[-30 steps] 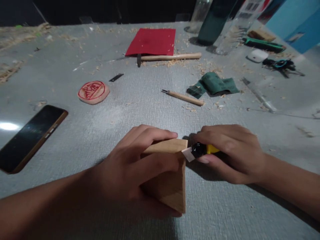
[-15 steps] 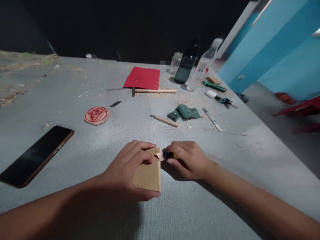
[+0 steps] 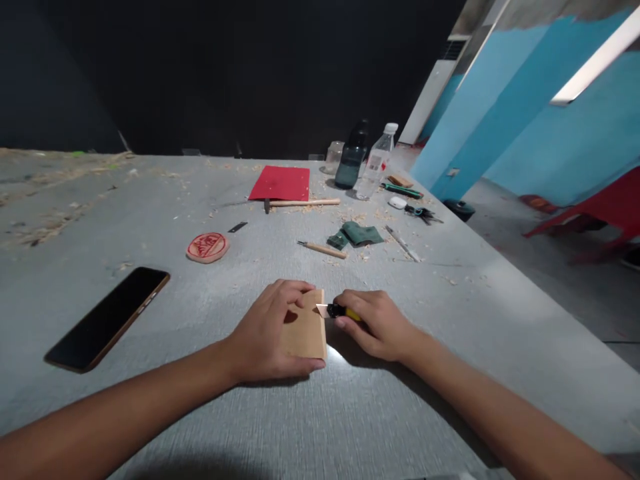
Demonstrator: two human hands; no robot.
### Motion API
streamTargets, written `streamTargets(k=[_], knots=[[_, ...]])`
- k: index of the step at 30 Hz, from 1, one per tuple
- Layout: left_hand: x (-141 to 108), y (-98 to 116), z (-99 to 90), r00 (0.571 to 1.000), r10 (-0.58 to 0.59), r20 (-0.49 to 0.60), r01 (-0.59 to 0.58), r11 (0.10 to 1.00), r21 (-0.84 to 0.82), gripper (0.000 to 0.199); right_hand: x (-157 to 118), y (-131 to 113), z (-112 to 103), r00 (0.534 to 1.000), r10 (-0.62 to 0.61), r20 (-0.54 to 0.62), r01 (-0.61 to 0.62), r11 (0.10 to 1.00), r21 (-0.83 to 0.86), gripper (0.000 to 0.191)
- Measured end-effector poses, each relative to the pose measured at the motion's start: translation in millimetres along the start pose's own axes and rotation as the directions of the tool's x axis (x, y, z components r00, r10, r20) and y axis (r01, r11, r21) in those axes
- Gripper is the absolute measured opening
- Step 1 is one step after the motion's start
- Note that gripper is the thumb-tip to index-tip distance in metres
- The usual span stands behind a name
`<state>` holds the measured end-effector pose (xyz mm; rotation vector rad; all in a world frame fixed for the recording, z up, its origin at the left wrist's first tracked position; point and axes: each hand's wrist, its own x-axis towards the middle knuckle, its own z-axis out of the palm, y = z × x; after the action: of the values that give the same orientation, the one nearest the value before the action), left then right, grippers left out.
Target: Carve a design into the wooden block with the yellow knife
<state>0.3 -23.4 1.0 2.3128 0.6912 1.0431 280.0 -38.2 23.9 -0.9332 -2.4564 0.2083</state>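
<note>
My left hand point(image 3: 270, 330) grips a flat tan wooden block point(image 3: 306, 333) by its far and near edges, thumb at the near side. In my right hand point(image 3: 375, 323) is a utility knife point(image 3: 338, 311) with a black and yellow body, fingers closed round it. Its short blade points left and lies over the right edge of the block, near the far corner. Whether the blade cuts into the wood I cannot tell. Beyond the block lies a wood-handled carving tool point(image 3: 323, 249), beside pieces of green sandpaper-like cloth point(image 3: 361, 234).
A phone point(image 3: 110, 317) and a round wooden piece with a red design point(image 3: 207, 247) lie at left. Farther back are a loose blade point(image 3: 238, 227), hammer point(image 3: 305, 203), red sheet point(image 3: 281, 183), bottles point(image 3: 379, 163), keys point(image 3: 423, 213) and a white pen-like stick point(image 3: 403, 243). Wood shavings are scattered around.
The camera view has tilted up and shifted, so the table items appear displaced. Both hands keep their holds, with the knife blade still at the block's right edge.
</note>
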Motion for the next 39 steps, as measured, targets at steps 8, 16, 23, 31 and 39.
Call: streamTargets(k=[8,16,23,31,39], knots=[[2,-1,0.3,0.998,0.065,0.000,-0.065,0.998,0.019,0.086,-1,-4,-6,0.996,-0.074,0.041,0.071,0.995,0.074,0.045],[-1,-2,-0.4,0.997,0.070,0.029,-0.069,0.998,-0.010,0.086,-8,-8,-2,0.992,-0.099,0.073,0.088,0.986,0.140,0.046],[0,-1,-0.7,0.996,0.084,0.031,-0.084,0.996,-0.026,0.085,-9,-9,0,0.992,-0.119,0.040,0.113,0.984,0.138,0.045],[0,-5,2.8,0.985,0.167,-0.029,-0.168,0.985,-0.037,0.085,-5,-11,-4,0.989,-0.148,0.001,0.147,0.981,0.125,0.037],[2,-7,4.1,0.965,0.258,-0.058,-0.259,0.965,-0.024,0.083,-4,-11,-7,0.988,-0.153,-0.010,0.153,0.984,0.096,0.034]])
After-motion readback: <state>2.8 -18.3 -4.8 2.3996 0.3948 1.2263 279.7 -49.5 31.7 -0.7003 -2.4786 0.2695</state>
